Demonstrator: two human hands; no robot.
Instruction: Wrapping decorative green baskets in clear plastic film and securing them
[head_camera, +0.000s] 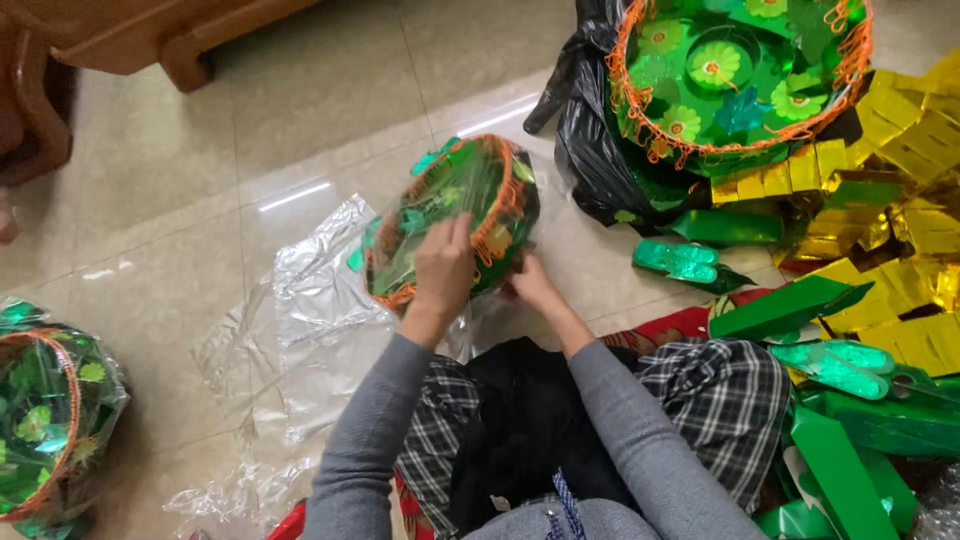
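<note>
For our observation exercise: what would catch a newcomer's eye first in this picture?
At centre, both hands, left hand and right hand, hold a green foil basket with orange rim in clear wrap. A larger open basket of green flowers sits top right in a black bag, beside gold foil pieces.

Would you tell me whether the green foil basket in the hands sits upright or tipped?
Tipped: the green foil basket shows its orange rim sideways between the left hand and right hand.

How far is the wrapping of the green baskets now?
Done: one wrapped basket sits at the far left in clear film. In hand: the left hand and right hand press film around a green basket. Left: an unwrapped basket on the black bag, with loose clear sheets on the floor.
</note>
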